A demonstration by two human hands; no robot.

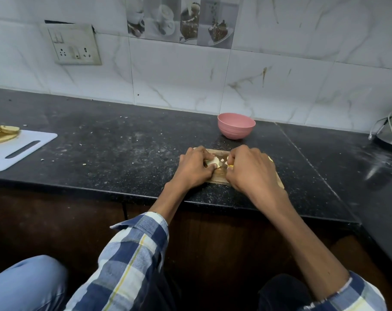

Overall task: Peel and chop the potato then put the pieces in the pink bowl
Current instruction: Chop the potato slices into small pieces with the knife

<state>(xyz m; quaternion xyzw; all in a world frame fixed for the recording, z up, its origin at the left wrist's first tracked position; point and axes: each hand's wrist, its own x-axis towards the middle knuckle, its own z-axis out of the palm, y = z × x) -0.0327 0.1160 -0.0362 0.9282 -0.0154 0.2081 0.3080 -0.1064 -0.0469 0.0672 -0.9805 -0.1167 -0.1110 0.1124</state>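
Looking down through the head camera, I see both hands over a small wooden chopping board [219,176] at the near edge of a black speckled countertop [114,153]. My left hand [193,168] is on the board's left part, its fingers curled round a pale, peeled piece of potato [211,163] and pinning it to the wood. My right hand [250,169] sits just beside it on the right, fingers clenched round something with a yellow part [230,165] showing at the knuckles; I cannot tell what tool this is, because the hand hides most of it. Between the two hands lie a few small cut potato pieces [223,161] on the board. The pink bowl [236,125] stands upright on the counter just behind the board, apart from both hands, and I cannot see its inside from this angle. Far off to the left rests a white cutting board [18,151] carrying a pile of pale slices [2,133]. On the tiled wall [280,70] behind hangs a switch and socket plate [72,44]. Checked shirt sleeves [134,254] cover both forearms lower down.
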